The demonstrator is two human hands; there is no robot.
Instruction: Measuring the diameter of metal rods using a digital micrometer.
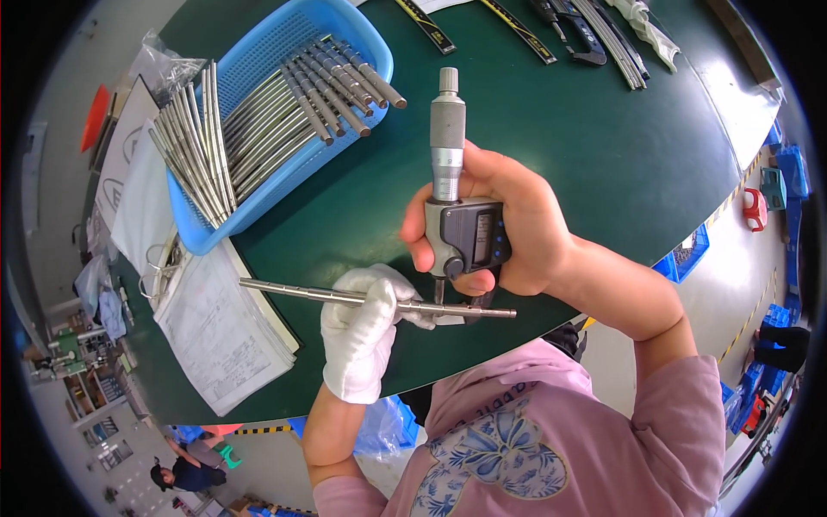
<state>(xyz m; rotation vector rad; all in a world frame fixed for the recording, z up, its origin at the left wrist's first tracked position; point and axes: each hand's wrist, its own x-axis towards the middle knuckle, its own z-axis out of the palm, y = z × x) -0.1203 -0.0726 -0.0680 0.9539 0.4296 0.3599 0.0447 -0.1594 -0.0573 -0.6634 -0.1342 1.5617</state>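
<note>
My left hand (359, 336), in a white glove, is closed round a slim steel rod (323, 295) with grooves along its length. The rod lies nearly level, its right end dipping slightly. My bare right hand (525, 215) grips a digital micrometer (448, 164), its knurled thimble pointing away from me and a small display on its dark body. The micrometer's spindle meets the rod near the rod's right end; whether it presses tight I cannot tell. Part of the micrometer's frame is hidden behind the rod and my fingers.
A blue plastic basket (297, 185) full of similar steel rods (202, 142) stands at the far left. Below it lie papers (220, 332) and scissors (159, 271). Steel rules, a caliper (581, 39) and more rods lie at the far right of the green table (620, 146).
</note>
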